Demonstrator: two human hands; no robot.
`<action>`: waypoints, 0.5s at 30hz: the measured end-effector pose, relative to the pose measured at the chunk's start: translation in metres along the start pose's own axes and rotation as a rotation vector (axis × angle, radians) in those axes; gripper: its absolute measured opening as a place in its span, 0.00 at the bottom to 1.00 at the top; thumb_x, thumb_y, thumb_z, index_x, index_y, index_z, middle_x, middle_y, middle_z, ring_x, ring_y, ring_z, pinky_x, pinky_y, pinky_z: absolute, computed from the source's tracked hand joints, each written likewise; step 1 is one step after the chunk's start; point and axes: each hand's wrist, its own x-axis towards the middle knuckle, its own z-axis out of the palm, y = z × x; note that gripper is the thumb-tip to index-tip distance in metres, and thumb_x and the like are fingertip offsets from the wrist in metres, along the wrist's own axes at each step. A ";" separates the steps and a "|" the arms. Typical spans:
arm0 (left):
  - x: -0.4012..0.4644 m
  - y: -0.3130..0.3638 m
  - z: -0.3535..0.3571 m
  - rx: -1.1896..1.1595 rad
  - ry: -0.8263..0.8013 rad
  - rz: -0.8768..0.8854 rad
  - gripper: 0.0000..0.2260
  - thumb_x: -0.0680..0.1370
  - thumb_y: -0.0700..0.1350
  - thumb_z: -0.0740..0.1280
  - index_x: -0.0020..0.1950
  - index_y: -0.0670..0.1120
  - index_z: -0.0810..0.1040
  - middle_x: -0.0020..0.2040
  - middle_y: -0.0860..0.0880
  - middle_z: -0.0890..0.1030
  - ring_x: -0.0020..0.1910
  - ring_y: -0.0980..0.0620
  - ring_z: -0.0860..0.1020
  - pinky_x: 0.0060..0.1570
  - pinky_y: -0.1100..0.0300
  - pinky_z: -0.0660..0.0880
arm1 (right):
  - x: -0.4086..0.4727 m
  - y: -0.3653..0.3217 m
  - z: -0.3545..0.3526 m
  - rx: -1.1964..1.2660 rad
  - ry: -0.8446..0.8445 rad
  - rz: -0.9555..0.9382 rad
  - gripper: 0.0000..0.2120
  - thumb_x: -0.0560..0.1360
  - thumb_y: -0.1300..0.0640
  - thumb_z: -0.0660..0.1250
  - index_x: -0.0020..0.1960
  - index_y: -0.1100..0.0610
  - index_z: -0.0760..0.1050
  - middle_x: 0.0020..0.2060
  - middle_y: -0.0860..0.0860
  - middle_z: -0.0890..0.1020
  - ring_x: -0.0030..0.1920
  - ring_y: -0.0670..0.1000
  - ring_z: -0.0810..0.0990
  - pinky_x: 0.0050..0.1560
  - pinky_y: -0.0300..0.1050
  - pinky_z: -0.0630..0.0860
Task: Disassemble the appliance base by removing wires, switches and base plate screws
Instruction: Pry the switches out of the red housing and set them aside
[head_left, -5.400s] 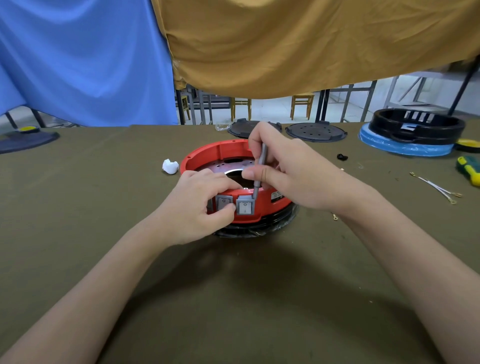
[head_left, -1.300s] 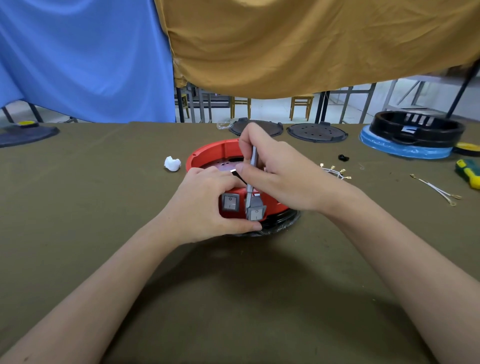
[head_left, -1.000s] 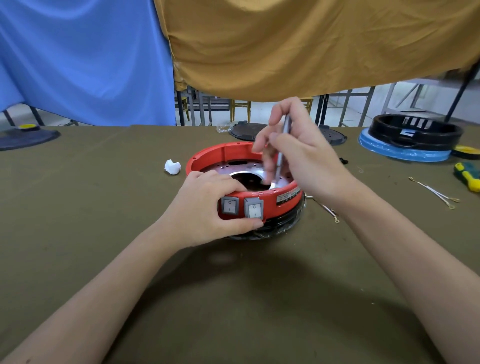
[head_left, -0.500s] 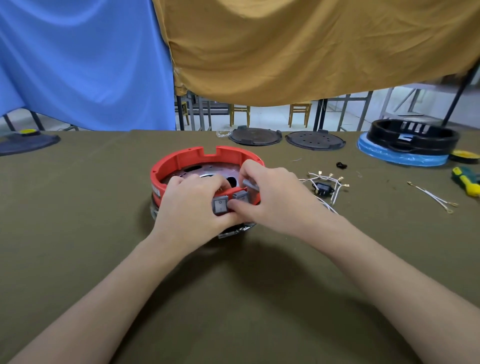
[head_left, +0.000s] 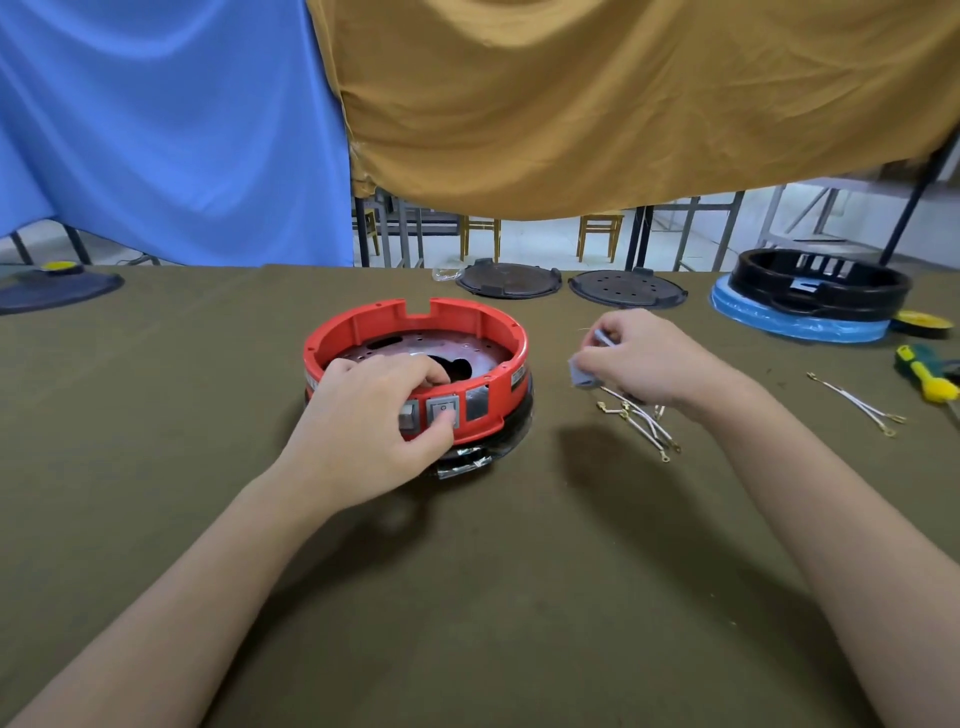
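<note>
A round red appliance base (head_left: 483, 322) sits on the olive cloth at mid-table, with a perforated metal plate (head_left: 410, 348) inside it. My left hand (head_left: 363, 431) grips its near rim, fingers curled inside and thumb below a grey rocker switch (head_left: 443, 410). A second switch (head_left: 409, 415) is partly hidden by that hand. Right of them is an empty rectangular slot (head_left: 476, 406). My right hand (head_left: 644, 358) is to the right of the base, pinching a grey switch (head_left: 581, 375) and a thin grey tool (head_left: 602, 338). Loose white wires (head_left: 644, 423) lie under that hand.
Two dark round plates (head_left: 509, 280) (head_left: 626, 289) lie at the far edge. A black ring on a blue wrapped disc (head_left: 810, 296) stands far right, with a green-yellow screwdriver (head_left: 927, 371) and another wire pair (head_left: 857, 402) near it. A dark disc (head_left: 57, 288) lies far left.
My right hand has pulled away from the base to the right, carrying a grey switch out of its slot. The left hand still grips the rim.
</note>
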 end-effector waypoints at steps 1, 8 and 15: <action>0.000 0.000 0.000 -0.011 -0.005 0.002 0.13 0.72 0.56 0.62 0.53 0.54 0.78 0.45 0.63 0.78 0.45 0.58 0.76 0.50 0.55 0.67 | 0.003 0.008 -0.003 -0.013 -0.038 0.044 0.08 0.72 0.53 0.68 0.45 0.58 0.80 0.36 0.51 0.82 0.33 0.51 0.73 0.34 0.44 0.69; 0.000 -0.001 -0.001 -0.047 -0.016 0.056 0.20 0.73 0.60 0.59 0.58 0.53 0.79 0.49 0.66 0.76 0.47 0.63 0.73 0.49 0.56 0.65 | 0.012 0.036 -0.005 -0.134 -0.102 0.208 0.12 0.75 0.53 0.70 0.46 0.63 0.81 0.31 0.54 0.75 0.30 0.52 0.65 0.28 0.42 0.63; 0.001 -0.005 -0.004 -0.050 -0.079 0.077 0.28 0.71 0.68 0.61 0.64 0.53 0.77 0.55 0.65 0.75 0.55 0.62 0.74 0.56 0.59 0.67 | 0.006 0.011 -0.016 0.393 0.105 0.090 0.14 0.81 0.52 0.62 0.48 0.60 0.81 0.41 0.55 0.78 0.31 0.48 0.69 0.29 0.41 0.70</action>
